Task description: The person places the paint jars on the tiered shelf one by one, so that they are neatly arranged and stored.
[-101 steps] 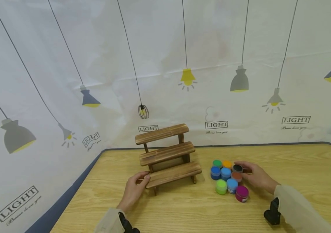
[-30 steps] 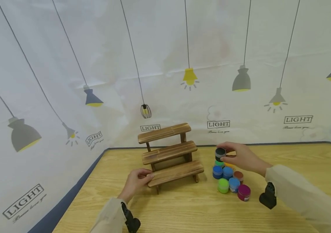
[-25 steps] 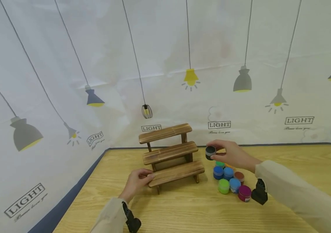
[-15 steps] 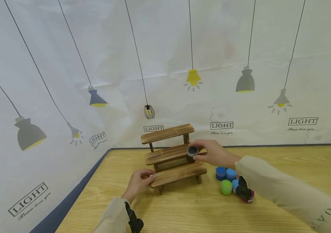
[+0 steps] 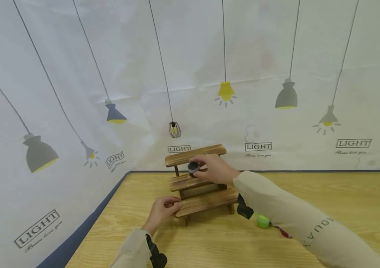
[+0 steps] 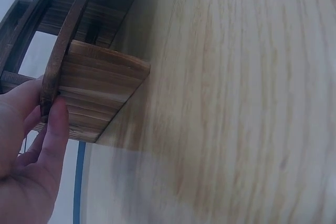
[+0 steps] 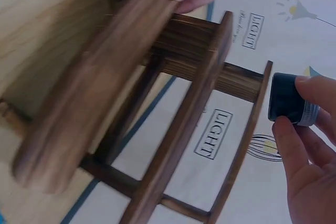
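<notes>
My right hand pinches a small black paint jar between thumb and fingers. The jar is over the upper part of a three-tier wooden display stand, in front of its top tier in the head view. In the right wrist view the same jar shows a clear gap to the boards. With thumb and fingers, my left hand grips the left end of the stand's lowest board; the left wrist view shows this board between them.
A light green jar and part of a magenta jar show on the wooden table. My right sleeve hides the jars behind it. A lamp-printed cloth hangs close behind the stand.
My right hand has lifted the black jar from the group and carried it left, over the stand. My left hand keeps its grip on the lowest board.
</notes>
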`<state>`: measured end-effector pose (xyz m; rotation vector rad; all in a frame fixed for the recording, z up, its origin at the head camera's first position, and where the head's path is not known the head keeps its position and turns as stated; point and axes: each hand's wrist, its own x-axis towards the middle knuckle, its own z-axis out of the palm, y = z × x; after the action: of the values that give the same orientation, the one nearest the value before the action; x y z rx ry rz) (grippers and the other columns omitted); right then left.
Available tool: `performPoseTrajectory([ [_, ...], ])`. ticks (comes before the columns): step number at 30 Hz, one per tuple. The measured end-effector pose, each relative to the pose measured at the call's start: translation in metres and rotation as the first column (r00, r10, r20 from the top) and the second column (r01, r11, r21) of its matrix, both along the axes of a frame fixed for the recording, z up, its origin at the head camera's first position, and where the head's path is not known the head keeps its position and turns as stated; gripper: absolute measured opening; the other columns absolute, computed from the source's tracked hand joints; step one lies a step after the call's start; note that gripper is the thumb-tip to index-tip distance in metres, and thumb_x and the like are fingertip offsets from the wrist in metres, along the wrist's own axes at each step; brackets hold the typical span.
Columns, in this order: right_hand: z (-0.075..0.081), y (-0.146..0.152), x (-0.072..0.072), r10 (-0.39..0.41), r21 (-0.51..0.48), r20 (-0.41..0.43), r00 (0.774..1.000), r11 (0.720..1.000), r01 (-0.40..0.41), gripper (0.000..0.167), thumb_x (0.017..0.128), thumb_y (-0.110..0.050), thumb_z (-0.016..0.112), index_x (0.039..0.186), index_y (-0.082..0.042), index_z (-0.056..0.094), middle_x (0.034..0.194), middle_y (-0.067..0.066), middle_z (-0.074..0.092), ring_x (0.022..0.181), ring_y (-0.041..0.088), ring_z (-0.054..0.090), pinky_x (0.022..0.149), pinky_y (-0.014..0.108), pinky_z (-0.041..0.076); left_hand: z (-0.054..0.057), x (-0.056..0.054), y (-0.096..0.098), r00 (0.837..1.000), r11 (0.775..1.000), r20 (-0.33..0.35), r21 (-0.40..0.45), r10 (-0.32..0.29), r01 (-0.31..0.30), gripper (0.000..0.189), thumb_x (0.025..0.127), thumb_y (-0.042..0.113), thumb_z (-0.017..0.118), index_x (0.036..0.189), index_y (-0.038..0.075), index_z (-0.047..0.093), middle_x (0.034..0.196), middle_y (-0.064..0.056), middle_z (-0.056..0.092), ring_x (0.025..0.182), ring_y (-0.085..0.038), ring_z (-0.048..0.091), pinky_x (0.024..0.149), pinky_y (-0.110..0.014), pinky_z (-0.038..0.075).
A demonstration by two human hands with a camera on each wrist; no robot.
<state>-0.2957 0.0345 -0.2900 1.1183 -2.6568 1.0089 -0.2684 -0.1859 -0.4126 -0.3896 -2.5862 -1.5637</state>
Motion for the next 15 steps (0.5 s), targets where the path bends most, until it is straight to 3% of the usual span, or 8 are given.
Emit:
performPoseTrajectory([
  [8, 0.012, -0.029, -0.019, 0.001, -0.066, -0.013, 1.000, 0.998, -0.002, 0.042, 0.084, -0.009, 0.061, 0.123, -0.001, 0.050, 0.111, 0.010, 0.056, 0.097, 0.021, 0.056, 0.079, 0.028, 0.046, -0.003, -0.002, 0.000, 1.000, 1.000, 0.006, -0.016, -0.003, 0.003, 0.029, 0.083, 0.018, 0.063, 0.101, -0.004, 0.064, 0.086, -0.011, 0.063, 0.074, -0.018, 0.060, 0.064, -0.028, 0.049],
  [15, 0.009, -0.046, -0.034, -0.044, -0.123, -0.012, 0.999, 0.992, 0.042, 0.038, 0.083, -0.008, 0.062, 0.119, -0.001, 0.053, 0.110, 0.011, 0.057, 0.095, 0.022, 0.057, 0.079, 0.029, 0.046, -0.002, 0.000, -0.001, 1.000, 1.000, 0.005, -0.029, -0.001, 0.001, 0.029, 0.083, 0.019, 0.063, 0.102, -0.004, 0.064, 0.088, -0.011, 0.063, 0.075, -0.019, 0.059, 0.064, -0.029, 0.048],
])
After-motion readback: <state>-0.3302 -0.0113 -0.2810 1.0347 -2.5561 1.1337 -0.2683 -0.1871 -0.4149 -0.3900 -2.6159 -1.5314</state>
